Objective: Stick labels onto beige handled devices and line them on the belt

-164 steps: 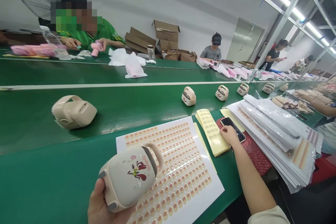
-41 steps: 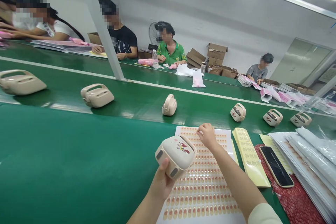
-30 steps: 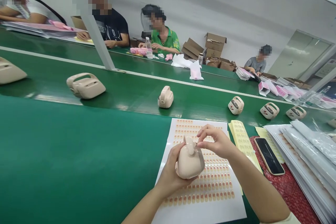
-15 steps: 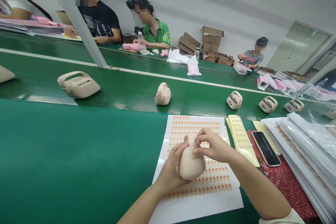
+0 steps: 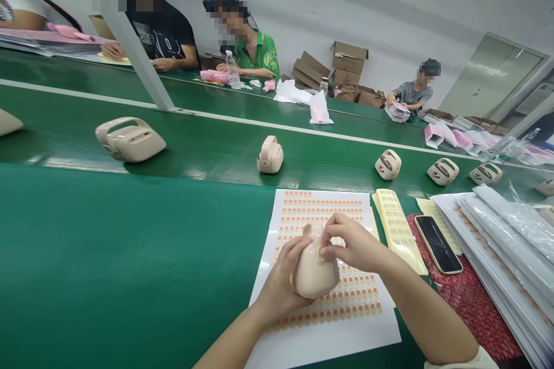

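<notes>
A rounded beige device with a carrying handle point(image 5: 315, 279) is tilted above a white sheet of small oval stickers point(image 5: 346, 343). My left hand point(image 5: 283, 277) is wrapped round its left side, thumb up near the handle. On the device's near face, the thumb and forefinger of my right hand point(image 5: 346, 242) are pinched together against the oval end of the handle. Whatever lies between those fingertips is too small to make out. Rows of orange-and-beige ovals show on the sheet around the device; its middle is hidden by my hands.
Similar beige devices point(image 5: 130, 141) stand along the green belt point(image 5: 208, 155) beyond the table edge. To my right lie a yellow sticker strip point(image 5: 398, 230), a phone point(image 5: 439, 245) on red bubble wrap point(image 5: 471, 305), and stacked plastic-wrapped sheets point(image 5: 497, 253). Several people sit across the belt.
Both hands stay on the device, which has barely shifted. At the far right, a person's hands have lowered onto a stack of pink-and-white sheets.
</notes>
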`<state>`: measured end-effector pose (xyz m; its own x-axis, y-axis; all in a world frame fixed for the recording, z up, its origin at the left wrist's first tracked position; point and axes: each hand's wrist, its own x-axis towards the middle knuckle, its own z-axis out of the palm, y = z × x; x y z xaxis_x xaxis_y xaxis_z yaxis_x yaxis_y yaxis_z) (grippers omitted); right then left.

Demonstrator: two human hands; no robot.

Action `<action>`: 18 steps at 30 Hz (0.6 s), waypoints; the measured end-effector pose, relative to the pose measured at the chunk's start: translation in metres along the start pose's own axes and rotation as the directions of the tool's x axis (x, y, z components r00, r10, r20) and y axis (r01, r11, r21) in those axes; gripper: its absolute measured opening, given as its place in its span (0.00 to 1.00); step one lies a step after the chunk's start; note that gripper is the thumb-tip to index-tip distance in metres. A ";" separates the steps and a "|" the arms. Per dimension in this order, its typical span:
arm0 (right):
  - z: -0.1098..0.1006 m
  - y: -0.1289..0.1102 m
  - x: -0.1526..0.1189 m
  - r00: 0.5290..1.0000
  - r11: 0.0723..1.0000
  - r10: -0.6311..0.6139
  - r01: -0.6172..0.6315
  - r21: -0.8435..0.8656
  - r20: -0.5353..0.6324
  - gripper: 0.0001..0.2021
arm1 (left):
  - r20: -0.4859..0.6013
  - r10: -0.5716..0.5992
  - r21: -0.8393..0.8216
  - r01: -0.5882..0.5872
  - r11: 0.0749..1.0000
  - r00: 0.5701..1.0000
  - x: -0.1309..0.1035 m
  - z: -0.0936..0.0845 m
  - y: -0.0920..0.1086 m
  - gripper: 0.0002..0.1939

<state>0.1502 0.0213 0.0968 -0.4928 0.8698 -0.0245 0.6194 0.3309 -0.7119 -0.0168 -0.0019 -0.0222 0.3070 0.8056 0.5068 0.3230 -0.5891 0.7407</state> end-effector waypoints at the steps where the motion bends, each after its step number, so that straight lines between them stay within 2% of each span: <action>1: 0.002 0.000 -0.001 1.000 1.000 -0.013 0.013 -0.016 -0.018 0.06 | 0.002 -0.003 -0.005 0.003 1.000 1.000 0.000 0.000 0.000 0.47; 5: 0.008 0.002 -0.008 0.985 0.982 -0.131 0.113 -0.152 -0.115 0.04 | -0.005 -0.020 -0.033 0.020 0.999 1.000 -0.001 0.001 -0.001 0.46; 8: 0.010 0.003 -0.014 0.960 0.931 -0.243 0.190 -0.313 -0.138 0.02 | -0.006 -0.029 -0.050 0.029 0.998 1.000 -0.002 0.001 -0.003 0.47; 10: 0.012 0.002 -0.016 0.940 0.868 -0.312 0.222 -0.444 -0.140 0.03 | -0.009 -0.024 -0.049 0.023 0.999 1.000 -0.002 0.001 -0.004 0.47; 15: 0.015 -0.003 -0.022 0.895 0.641 -0.434 0.229 -0.733 -0.100 0.07 | -0.022 -0.008 -0.041 0.007 0.999 1.000 0.000 0.001 -0.002 0.44; 18: 0.015 -0.006 -0.026 0.907 0.613 -0.412 0.205 -0.763 -0.087 0.08 | -0.022 -0.012 -0.049 0.011 0.999 1.000 -0.001 0.001 -0.003 0.44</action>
<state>0.1499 -0.0089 0.0914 -0.6492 0.6842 0.3322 0.7446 0.6607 0.0944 -0.0175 -0.0009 -0.0251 0.2833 0.8137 0.5076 0.2820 -0.5765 0.7669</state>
